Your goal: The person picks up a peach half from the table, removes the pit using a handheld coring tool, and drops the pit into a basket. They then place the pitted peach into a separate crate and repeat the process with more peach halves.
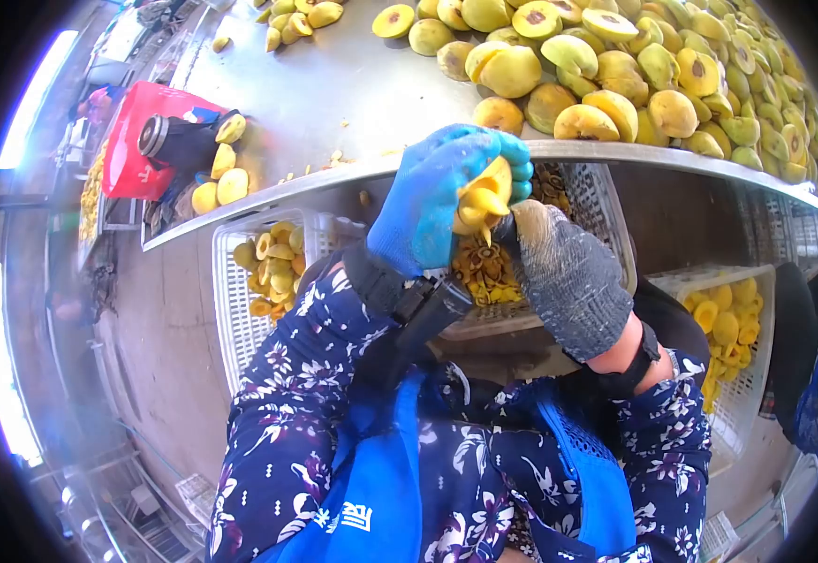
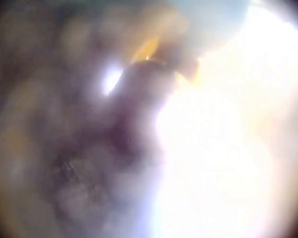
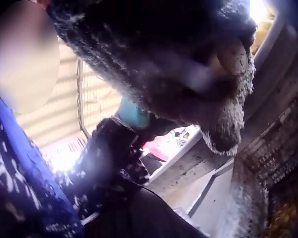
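My left hand (image 1: 432, 192), in a blue rubber glove, grips a yellow peach half (image 1: 484, 199) above the crate between my arms. A pointed sliver of flesh hangs from its cut side. Close beside the fruit, my right hand (image 1: 573, 277) in a grey knit glove has its fingers curled round a small hand tool. The round tan end of its handle (image 3: 232, 58) shows in the right wrist view; the working end is mostly hidden. Below the hands, a white crate (image 1: 620, 220) holds dark pits and yellow scraps. The left wrist view is badly blurred.
Ahead stands a metal table (image 1: 334, 103) with a raised rim, heaped with peach halves (image 1: 615, 75) on the right. A red bag (image 1: 132, 141) sits at its left end. White crates of peach halves stand left (image 1: 231, 310) and right (image 1: 737, 413).
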The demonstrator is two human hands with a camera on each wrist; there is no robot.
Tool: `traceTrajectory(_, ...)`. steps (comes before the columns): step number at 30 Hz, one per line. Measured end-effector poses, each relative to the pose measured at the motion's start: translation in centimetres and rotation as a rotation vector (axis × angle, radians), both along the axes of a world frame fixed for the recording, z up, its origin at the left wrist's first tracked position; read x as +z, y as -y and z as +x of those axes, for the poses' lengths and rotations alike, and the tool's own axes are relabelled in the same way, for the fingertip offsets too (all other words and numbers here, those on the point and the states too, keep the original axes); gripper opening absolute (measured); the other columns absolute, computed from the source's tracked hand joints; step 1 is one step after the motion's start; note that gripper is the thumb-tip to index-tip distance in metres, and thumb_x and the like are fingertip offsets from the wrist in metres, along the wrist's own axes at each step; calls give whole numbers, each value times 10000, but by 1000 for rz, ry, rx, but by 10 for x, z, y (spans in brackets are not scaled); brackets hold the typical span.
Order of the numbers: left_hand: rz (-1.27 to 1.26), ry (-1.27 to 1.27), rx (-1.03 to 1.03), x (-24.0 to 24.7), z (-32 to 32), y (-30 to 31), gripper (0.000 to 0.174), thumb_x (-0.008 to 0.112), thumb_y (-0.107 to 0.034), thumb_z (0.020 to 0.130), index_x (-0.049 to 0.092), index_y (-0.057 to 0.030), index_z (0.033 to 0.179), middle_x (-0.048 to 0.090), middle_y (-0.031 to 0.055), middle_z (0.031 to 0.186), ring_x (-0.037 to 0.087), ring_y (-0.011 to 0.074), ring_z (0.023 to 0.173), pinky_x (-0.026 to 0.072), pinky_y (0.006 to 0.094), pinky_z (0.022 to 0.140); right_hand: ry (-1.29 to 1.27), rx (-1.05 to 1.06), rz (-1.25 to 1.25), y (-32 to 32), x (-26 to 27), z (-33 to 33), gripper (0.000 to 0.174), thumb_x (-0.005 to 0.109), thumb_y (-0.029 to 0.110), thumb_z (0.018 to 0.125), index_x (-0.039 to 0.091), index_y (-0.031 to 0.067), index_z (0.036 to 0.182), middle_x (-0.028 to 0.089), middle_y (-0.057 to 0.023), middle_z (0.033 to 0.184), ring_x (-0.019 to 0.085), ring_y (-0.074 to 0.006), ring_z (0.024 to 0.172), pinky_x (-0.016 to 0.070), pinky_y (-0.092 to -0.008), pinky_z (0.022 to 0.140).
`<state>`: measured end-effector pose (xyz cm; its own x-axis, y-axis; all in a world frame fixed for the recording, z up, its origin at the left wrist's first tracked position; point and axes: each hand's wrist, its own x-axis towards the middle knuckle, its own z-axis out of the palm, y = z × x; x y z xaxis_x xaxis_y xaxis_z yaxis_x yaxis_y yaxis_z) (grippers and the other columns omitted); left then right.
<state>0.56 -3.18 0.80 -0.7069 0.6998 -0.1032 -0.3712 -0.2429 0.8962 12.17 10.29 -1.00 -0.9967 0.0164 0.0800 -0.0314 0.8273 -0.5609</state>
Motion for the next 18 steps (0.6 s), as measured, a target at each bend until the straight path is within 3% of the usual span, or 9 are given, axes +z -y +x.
traceTrajectory(2, -76, 36, 47, 8, -4, 14, 297, 536, -211, 931, 589, 57, 1049, 632, 135, 947, 648, 221, 881, 556, 349, 752, 57, -8, 89, 0, 0, 0, 153, 560, 155, 888, 579, 90, 1025, 670, -156, 865, 683, -312, 735, 528, -429, 593)
traceTrajectory(4, -135, -224, 172, 9, -11, 53, 295, 490, -187, 947, 562, 57, 1098, 631, 181, 1046, 657, 276, 900, 544, 404, 839, 100, -6, 130, -1, -6, -3, 148, 547, 157, 891, 589, 96, 1020, 674, -155, 876, 684, -314, 743, 530, -431, 596)
traceTrajectory(6, -303, -556, 77, 19, -24, 112, 300, 499, -163, 951, 547, 61, 1144, 594, 167, 1102, 628, 266, 979, 533, 389, 862, 180, 34, 203, -7, -24, -6, 135, 529, 157, 889, 608, 105, 984, 677, -142, 853, 686, -305, 732, 531, -428, 590)
traceTrajectory(8, -883, -968, 137, 13, -49, 177, 213, 554, -96, 900, 625, 30, 1056, 596, 83, 970, 614, 180, 872, 500, 293, 763, 310, 93, 382, -13, -51, -5, 130, 519, 141, 874, 645, 114, 889, 677, -117, 780, 689, -287, 711, 529, -419, 570)
traceTrajectory(9, -1128, -734, 192, 25, -52, 181, 230, 582, -159, 899, 638, 17, 1036, 615, 98, 971, 611, 190, 858, 490, 297, 744, 306, 71, 374, -15, -51, -6, 130, 519, 141, 874, 645, 114, 889, 677, -117, 780, 689, -287, 711, 529, -419, 570)
traceTrajectory(12, -1184, -930, 206, 24, -60, 162, 278, 618, -196, 881, 637, 27, 1046, 629, 149, 989, 620, 234, 858, 497, 317, 772, 233, 12, 310, -21, -49, -6, 143, 523, 143, 866, 662, 115, 879, 685, -119, 790, 691, -290, 717, 534, -416, 580)
traceTrajectory(14, -906, -1208, 44, 14, -71, 110, 424, 668, -291, 843, 616, 42, 1100, 638, 195, 1022, 626, 271, 906, 498, 346, 817, 263, 35, 304, -21, -43, -6, 148, 528, 153, 867, 669, 114, 886, 689, -124, 808, 693, -292, 723, 538, -411, 588)
traceTrajectory(17, -939, -1015, 40, -7, -78, 11, 713, 752, -430, 728, 555, 64, 1203, 623, 241, 1081, 626, 340, 988, 490, 382, 863, 307, -1, 226, -19, -37, -8, 147, 528, 158, 872, 668, 117, 889, 689, -119, 803, 694, -293, 727, 540, -410, 595)
traceTrajectory(18, -895, -871, 50, -14, -78, -15, 705, 762, -449, 702, 575, 94, 1110, 619, 270, 1050, 629, 350, 971, 491, 397, 850, 309, -8, 229, -19, -36, -7, 147, 528, 158, 872, 668, 117, 889, 689, -119, 803, 694, -293, 727, 540, -410, 595)
